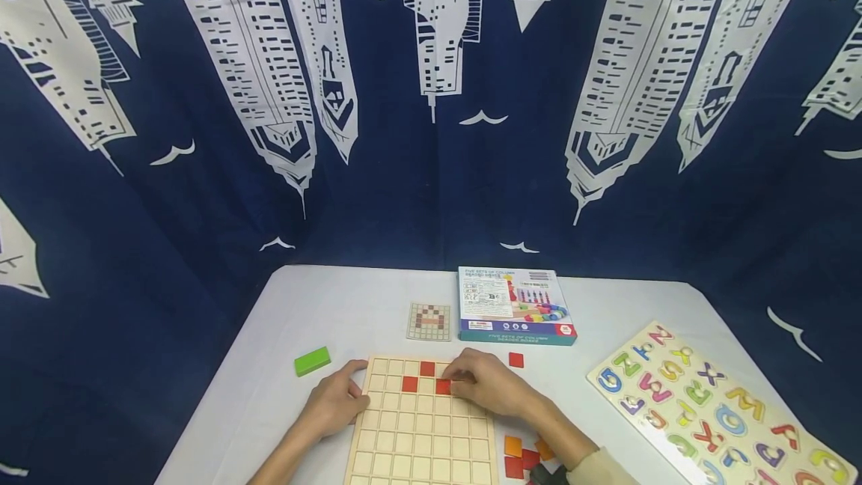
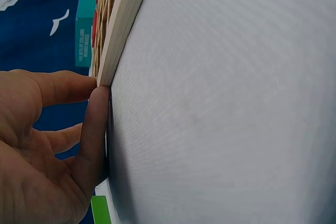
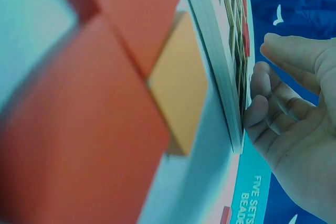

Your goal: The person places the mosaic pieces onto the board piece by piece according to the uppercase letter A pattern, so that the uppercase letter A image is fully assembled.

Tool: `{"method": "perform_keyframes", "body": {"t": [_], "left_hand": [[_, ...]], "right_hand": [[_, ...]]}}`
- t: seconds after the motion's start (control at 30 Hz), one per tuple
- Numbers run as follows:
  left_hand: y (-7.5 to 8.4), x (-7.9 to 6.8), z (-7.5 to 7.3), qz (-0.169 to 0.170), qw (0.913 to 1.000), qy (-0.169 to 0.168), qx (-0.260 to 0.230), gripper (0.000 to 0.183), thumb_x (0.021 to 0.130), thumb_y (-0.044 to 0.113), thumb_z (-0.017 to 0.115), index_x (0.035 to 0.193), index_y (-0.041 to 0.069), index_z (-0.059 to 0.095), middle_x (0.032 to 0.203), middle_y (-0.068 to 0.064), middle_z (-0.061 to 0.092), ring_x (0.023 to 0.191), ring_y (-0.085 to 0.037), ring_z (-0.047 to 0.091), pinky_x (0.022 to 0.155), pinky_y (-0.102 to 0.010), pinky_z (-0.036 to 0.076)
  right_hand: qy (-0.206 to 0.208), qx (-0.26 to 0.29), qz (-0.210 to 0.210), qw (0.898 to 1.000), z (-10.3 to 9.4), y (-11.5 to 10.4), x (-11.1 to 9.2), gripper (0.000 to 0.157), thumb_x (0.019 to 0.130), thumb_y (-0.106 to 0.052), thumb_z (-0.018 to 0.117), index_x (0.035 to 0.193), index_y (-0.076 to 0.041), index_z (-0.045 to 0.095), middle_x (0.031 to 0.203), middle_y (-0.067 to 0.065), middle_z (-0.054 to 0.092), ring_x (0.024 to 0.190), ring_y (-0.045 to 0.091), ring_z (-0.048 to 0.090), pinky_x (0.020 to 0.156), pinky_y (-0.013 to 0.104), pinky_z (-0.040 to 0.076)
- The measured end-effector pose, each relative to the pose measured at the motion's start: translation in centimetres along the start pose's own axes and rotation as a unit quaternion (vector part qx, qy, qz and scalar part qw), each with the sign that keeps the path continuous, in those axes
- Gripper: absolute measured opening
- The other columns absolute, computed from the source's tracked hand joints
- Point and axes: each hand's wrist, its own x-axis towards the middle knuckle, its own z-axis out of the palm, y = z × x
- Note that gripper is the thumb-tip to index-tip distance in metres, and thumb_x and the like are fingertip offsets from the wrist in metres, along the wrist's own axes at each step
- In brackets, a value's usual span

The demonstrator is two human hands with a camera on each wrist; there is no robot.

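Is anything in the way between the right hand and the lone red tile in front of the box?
Nothing visible. In the head view, only bare white tabletop lies between the back of the right hand and the red tile; the box sits beyond the tile.

At eight o'clock, the left hand (image 2: 39,169) is touching the wooden board (image 2: 122,30), which is occupying eleven. A green block (image 2: 100,211) is showing at seven, a teal box (image 2: 83,40) at ten.
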Motion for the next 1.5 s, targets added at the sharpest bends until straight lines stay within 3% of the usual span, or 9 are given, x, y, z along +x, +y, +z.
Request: {"method": "perform_keyframes", "body": {"t": [0.23,0.5,0.73,0.93,1.1,1.5], "left_hand": [[-0.1,0.0,0.0,-0.001,1.0,0.0,0.001,0.067,0.08,0.005,0.072,0.142,-0.004,0.049,0.078,-0.004,0.06,0.057,-0.014,0.061,0.051,-0.031,0.05],[-0.1,0.0,-0.1,0.004,1.0,-0.001,0.004,0.067,0.08,0.005,0.072,0.142,-0.004,0.049,0.078,-0.004,0.06,0.057,-0.013,0.06,0.051,-0.03,0.049],[0.0,0.1,-0.1,0.004,1.0,0.0,0.002,0.067,0.08,0.005,0.072,0.142,-0.005,0.048,0.077,-0.004,0.061,0.056,-0.013,0.06,0.05,-0.03,0.049],[0.0,0.0,-0.1,-0.003,1.0,-0.002,0.002,0.067,0.08,0.006,0.072,0.143,-0.004,0.048,0.077,-0.004,0.061,0.056,-0.014,0.06,0.05,-0.03,0.049],[0.0,-0.1,-0.1,-0.003,1.0,-0.003,0.001,0.067,0.08,0.006,0.072,0.143,-0.003,0.048,0.078,-0.004,0.061,0.057,-0.014,0.06,0.051,-0.03,0.049],[-0.1,0.1,-0.1,-0.003,1.0,-0.001,0.003,0.067,0.08,0.006,0.072,0.143,-0.004,0.048,0.078,-0.004,0.061,0.056,-0.013,0.061,0.051,-0.03,0.049]], "right_hand": [[0.0,0.021,0.021,1.0,-1.3,1.0,-1.1,0.018,0.092,-0.024,0.072,0.11,-0.021,0.074,0.092,-0.013,0.062,0.084,0.009,0.055,0.075,0.025,0.048],[0.001,-0.003,0.024,1.0,-3.3,2.7,-2.7,0.018,0.092,-0.025,0.073,0.11,-0.021,0.075,0.091,-0.015,0.063,0.082,0.008,0.054,0.072,0.024,0.047],[-0.018,0.03,0.041,0.999,-5.2,3.7,-4.4,0.019,0.092,-0.026,0.072,0.11,-0.018,0.074,0.093,-0.009,0.065,0.081,0.01,0.054,0.07,0.023,0.046],[-0.028,0.023,0.064,0.997,-6.3,4.8,-5.6,0.018,0.093,-0.025,0.071,0.108,-0.017,0.073,0.093,-0.007,0.065,0.078,0.012,0.055,0.068,0.023,0.046],[-0.031,0.028,0.08,0.996,-7.0,5.7,-6.5,0.017,0.092,-0.024,0.072,0.108,-0.018,0.073,0.098,-0.005,0.066,0.081,0.013,0.055,0.068,0.023,0.045],[-0.027,0.04,0.134,0.99,-6.8,6.9,-8.0,0.021,0.085,-0.025,0.078,0.104,-0.018,0.072,0.088,-0.001,0.061,0.081,0.016,0.052,0.066,0.026,0.041]]}}
